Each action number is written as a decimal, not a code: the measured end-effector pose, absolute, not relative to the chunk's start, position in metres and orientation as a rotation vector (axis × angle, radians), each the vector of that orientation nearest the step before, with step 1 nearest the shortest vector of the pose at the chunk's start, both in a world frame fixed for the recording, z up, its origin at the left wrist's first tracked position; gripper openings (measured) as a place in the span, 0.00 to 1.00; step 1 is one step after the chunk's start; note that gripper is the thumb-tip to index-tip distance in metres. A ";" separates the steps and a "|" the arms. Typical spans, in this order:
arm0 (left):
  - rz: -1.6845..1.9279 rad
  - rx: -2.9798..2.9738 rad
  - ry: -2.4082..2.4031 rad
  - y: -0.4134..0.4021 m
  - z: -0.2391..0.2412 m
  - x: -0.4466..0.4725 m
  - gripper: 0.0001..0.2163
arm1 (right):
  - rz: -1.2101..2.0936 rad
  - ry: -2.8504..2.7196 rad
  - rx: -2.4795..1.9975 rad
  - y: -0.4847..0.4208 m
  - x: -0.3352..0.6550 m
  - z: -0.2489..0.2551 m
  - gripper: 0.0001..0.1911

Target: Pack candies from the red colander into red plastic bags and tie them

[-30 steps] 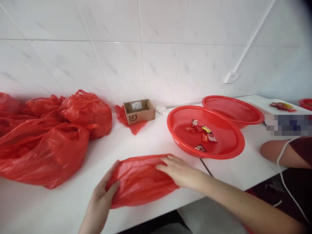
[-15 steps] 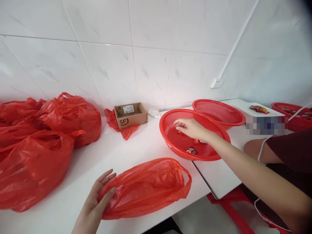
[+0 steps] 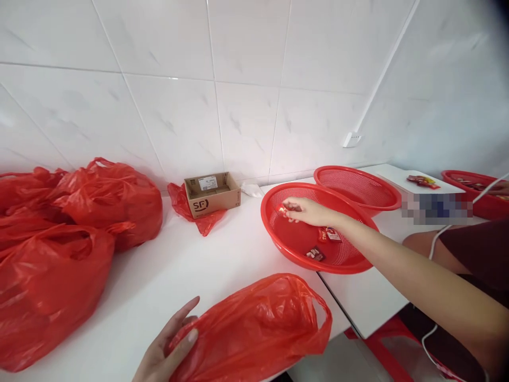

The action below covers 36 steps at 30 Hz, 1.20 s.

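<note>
My left hand (image 3: 169, 342) grips the near-left rim of a red plastic bag (image 3: 258, 323), thumb over the edge and index finger stretched out. The bag lies on its side with its mouth spread and a handle loop at the right. Over a red plastic basket (image 3: 280, 246), my right hand (image 3: 306, 210) is closed around small wrapped snack packets (image 3: 283, 208), red and dark brown; their exact kind is hard to read. Below the hand, a dark packet (image 3: 315, 254) and a red-and-white packet (image 3: 333, 234) lie on the basket's floor.
Full red bags (image 3: 111, 201) crowd the left of the white table (image 3: 214, 260). A small cardboard box (image 3: 214, 200) sits near the wall on red plastic. Behind stands another red basket (image 3: 358, 183). At right, a person in a dark sleeve (image 3: 477, 244) sits by a packet-filled basket (image 3: 473, 201).
My right hand has closed on packets inside the basket. The view has tilted slightly, so the bag and my left hand appear lower and further right. A hand now shows at the far-right basket.
</note>
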<state>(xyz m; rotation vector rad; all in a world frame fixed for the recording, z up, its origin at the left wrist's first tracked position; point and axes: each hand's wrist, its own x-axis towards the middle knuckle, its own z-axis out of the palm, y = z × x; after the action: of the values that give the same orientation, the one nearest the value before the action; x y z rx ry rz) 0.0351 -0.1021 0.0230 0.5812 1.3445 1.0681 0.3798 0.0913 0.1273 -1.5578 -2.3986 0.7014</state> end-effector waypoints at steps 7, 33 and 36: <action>1.210 0.382 1.220 -0.095 0.039 0.061 0.16 | 1.103 -2.631 -1.084 -0.017 0.307 0.110 0.18; 1.188 1.000 1.675 -0.126 0.021 0.025 0.25 | 0.725 -2.014 -1.582 0.050 0.392 0.137 0.12; 1.089 1.227 1.688 -0.129 0.027 0.025 0.16 | 0.952 -1.946 -1.348 0.023 0.370 0.149 0.12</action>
<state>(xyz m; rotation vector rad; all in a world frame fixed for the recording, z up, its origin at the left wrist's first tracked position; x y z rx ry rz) 0.0247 -0.1287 0.0267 1.2268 1.6883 1.0893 0.3698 0.0229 0.1490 -1.3482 -1.9460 0.9522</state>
